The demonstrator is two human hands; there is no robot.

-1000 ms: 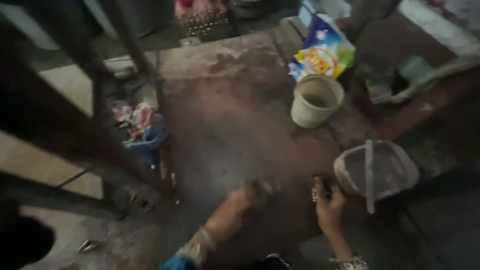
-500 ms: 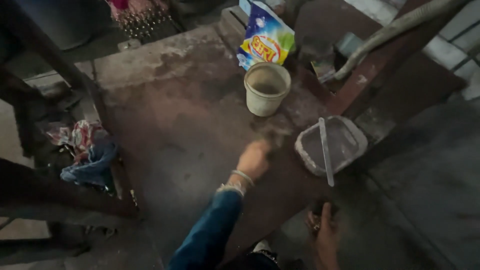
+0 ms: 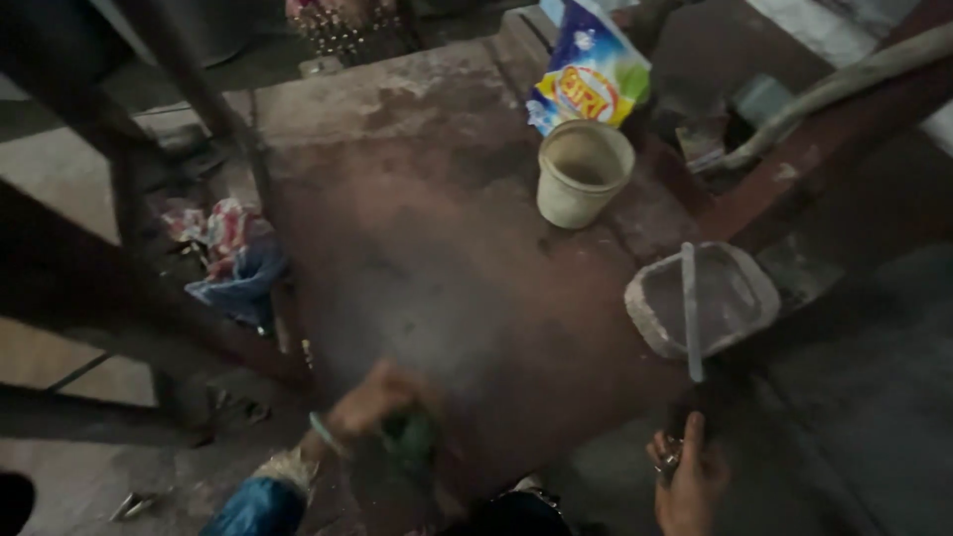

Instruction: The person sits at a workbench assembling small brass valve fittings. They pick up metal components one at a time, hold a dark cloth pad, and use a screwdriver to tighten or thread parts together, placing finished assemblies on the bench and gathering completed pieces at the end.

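Left hand (image 3: 372, 402), at about 7 o'clock on the slab: fingers curled down around a small dark green object (image 3: 412, 437), blurred, kind not readable. The hand looks closed on it, pressing it against the near edge of the slab. A green bangle (image 3: 323, 434) sits at the wrist, above a blue sleeve (image 3: 253, 506).

Right hand (image 3: 690, 476), at about 5 o'clock, off the slab's near right corner: fingers drawn together, thumb up, closed on a small dark thing (image 3: 671, 459) with a metallic glint. What it is cannot be told.

Work surface: a brown, stained slab (image 3: 427, 248), dusty and paler toward its far end.

At 3 o'clock, just beyond the right hand, a shallow grey basin (image 3: 735, 308) with rounded corners rests at the slab's right edge. A thin flat strip (image 3: 689, 308) lies across it, its near end sticking out past the rim toward the right hand.

At 1 o'clock, a cream plastic cup (image 3: 583, 174) stands upright, mouth open. Just behind it, touching or nearly so, a blue and yellow packet (image 3: 591, 79) leans tilted.

At 9 o'clock, off the slab's left side, crumpled cloth and wrappers (image 3: 233, 263), red, white and blue, lie beside dark slanted bars (image 3: 179, 69).

At 2 o'clock, a pale hose (image 3: 844, 84) runs over a reddish beam.
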